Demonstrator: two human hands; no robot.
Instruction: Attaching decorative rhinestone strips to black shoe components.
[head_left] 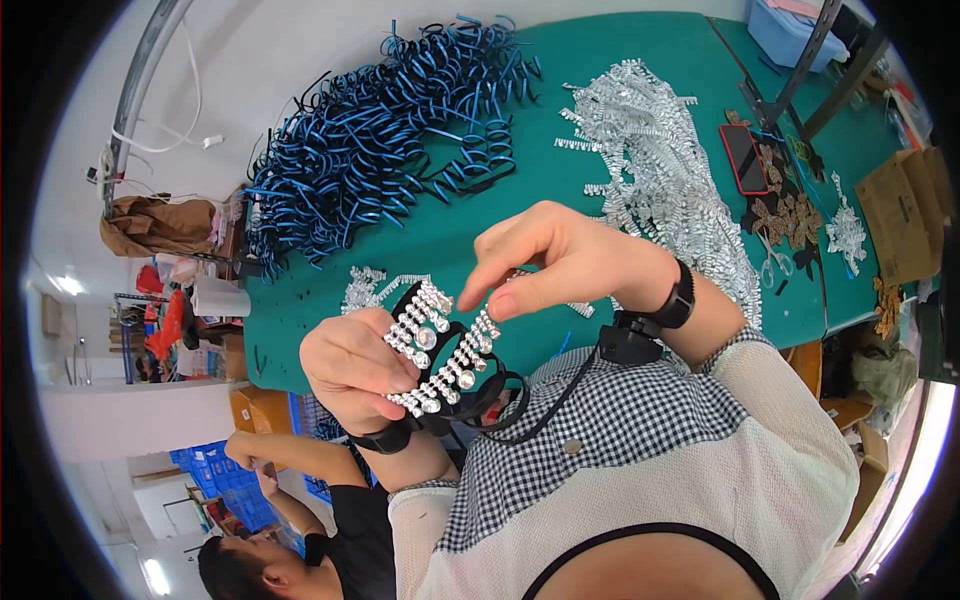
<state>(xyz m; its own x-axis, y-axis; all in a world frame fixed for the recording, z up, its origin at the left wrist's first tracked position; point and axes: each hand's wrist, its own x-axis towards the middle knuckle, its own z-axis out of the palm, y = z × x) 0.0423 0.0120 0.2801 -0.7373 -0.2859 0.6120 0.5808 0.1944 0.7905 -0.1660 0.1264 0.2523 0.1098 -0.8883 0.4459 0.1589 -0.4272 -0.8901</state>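
A rhinestone trim (465, 360) with round dangling stones curves in a loop, backed by a black curled ribbon (513, 400). My left hand (350, 365) is closed on the trim at the bottom of the loop, thumb and fingers pinching it. One end of the trim rises beside the left fingers. The other end runs up to my right hand (555, 260), where it passes behind the thumb; some stones show between thumb and index finger. That hand's index finger is bent toward the trim, and its exact grip is partly hidden.
On the green table (560, 210) lie a heap of blue-black curled ribbon (380, 140) and a long pile of silver rhinestone trim (650, 150). A red-edged phone (743, 160), scissors (773, 265) and a cardboard box (905, 215) are on the right. Another person (350, 520) works at lower left.
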